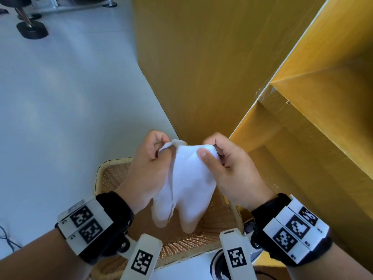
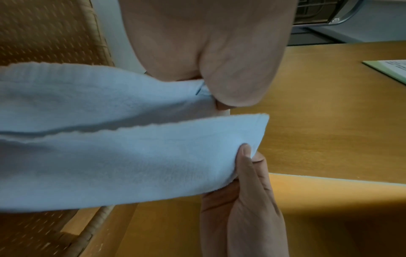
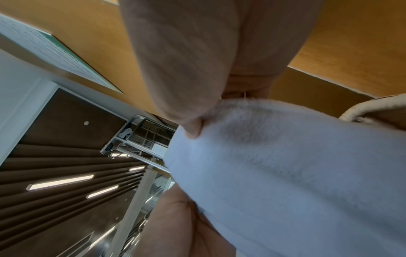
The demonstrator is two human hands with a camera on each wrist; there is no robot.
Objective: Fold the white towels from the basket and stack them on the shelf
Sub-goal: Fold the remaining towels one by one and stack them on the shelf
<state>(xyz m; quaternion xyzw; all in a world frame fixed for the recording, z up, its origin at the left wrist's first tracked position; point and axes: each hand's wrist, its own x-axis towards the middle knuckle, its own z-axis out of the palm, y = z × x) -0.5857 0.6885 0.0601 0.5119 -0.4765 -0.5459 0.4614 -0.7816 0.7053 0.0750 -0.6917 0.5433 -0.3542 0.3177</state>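
A white towel (image 1: 185, 184) hangs bunched between both hands above the woven basket (image 1: 113, 174). My left hand (image 1: 155, 152) pinches its upper left edge, fingers curled round the hem. My right hand (image 1: 214, 152) grips the upper right part, thumb pressed on the cloth. In the left wrist view the towel (image 2: 110, 156) runs across in two layers and the right hand's fingers (image 2: 243, 156) pinch a corner of it. In the right wrist view the towel (image 3: 285, 165) fills the lower right under my thumb. The basket floor below the towel looks bare.
The yellow wooden shelf unit (image 1: 302, 138) stands right beside and behind the basket, its open compartments to my right. Grey floor (image 1: 70, 98) spreads to the left, with black chair or stand bases (image 1: 32, 30) far off at the top left.
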